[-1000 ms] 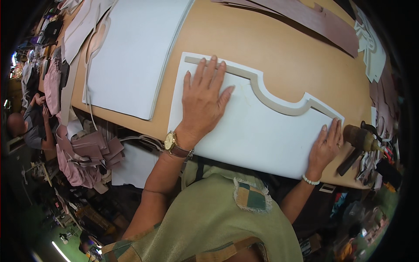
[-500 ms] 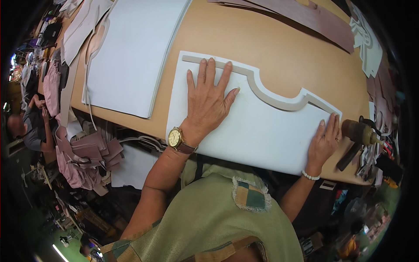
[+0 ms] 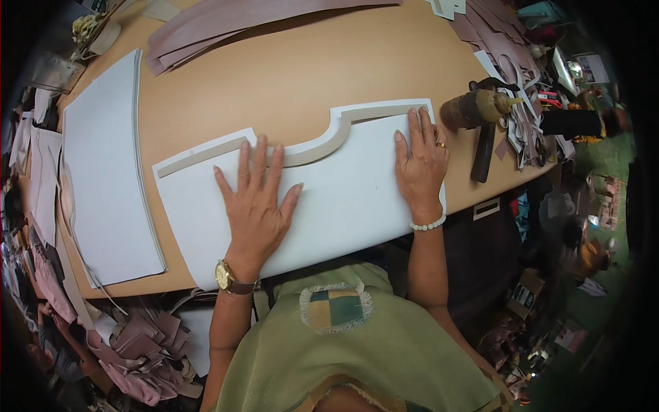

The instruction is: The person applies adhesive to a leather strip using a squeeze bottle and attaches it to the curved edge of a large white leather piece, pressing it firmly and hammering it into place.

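A white sheet (image 3: 329, 199) with a cut-out curved far edge lies on the tan table and bends down over its near edge. Along that far edge runs a narrow grey strip (image 3: 309, 156) that follows the curve. My left hand (image 3: 257, 206) rests flat on the sheet, fingers spread, fingertips on the strip near the left corner of the curve. At the right end, my right hand (image 3: 420, 165) lies flat on the sheet with fingers stretched out, its tips touching the strip. Neither hand holds anything.
A stack of white sheets (image 3: 103, 178) lies at the left. Mauve leather-like pieces (image 3: 240, 24) lie at the back. Beside my right hand are a brown-stained bottle (image 3: 473, 110) lying on its side and a dark bar (image 3: 483, 154). Scraps (image 3: 522, 75) heap at the right.
The view has turned and shifted toward the right. My left hand has moved along the strip to the edge of the curve. My right hand has reached further forward onto the strip's end.
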{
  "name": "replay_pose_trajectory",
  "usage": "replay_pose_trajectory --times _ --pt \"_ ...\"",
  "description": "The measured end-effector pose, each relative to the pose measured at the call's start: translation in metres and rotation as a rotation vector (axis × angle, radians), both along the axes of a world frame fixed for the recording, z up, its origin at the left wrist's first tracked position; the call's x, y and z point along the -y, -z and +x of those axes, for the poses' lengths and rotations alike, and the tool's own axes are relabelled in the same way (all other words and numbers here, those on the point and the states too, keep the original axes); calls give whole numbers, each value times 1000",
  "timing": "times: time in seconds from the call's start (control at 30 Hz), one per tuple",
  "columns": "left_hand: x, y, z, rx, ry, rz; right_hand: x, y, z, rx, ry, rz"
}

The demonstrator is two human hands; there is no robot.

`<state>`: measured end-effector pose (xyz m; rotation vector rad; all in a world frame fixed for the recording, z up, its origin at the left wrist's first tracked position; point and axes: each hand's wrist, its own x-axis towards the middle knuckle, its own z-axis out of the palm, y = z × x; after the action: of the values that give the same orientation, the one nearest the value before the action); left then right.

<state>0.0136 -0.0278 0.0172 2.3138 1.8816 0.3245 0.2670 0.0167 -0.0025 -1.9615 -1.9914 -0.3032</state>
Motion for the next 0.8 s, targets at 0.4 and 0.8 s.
replay_pose_trajectory --times 0.4,0.8 --pt "-8 6 31 1 163 64 1 2 1 -31 12 0" --pt "-39 10 60 38 442 -9 2 -1 1 -33 35 -7"
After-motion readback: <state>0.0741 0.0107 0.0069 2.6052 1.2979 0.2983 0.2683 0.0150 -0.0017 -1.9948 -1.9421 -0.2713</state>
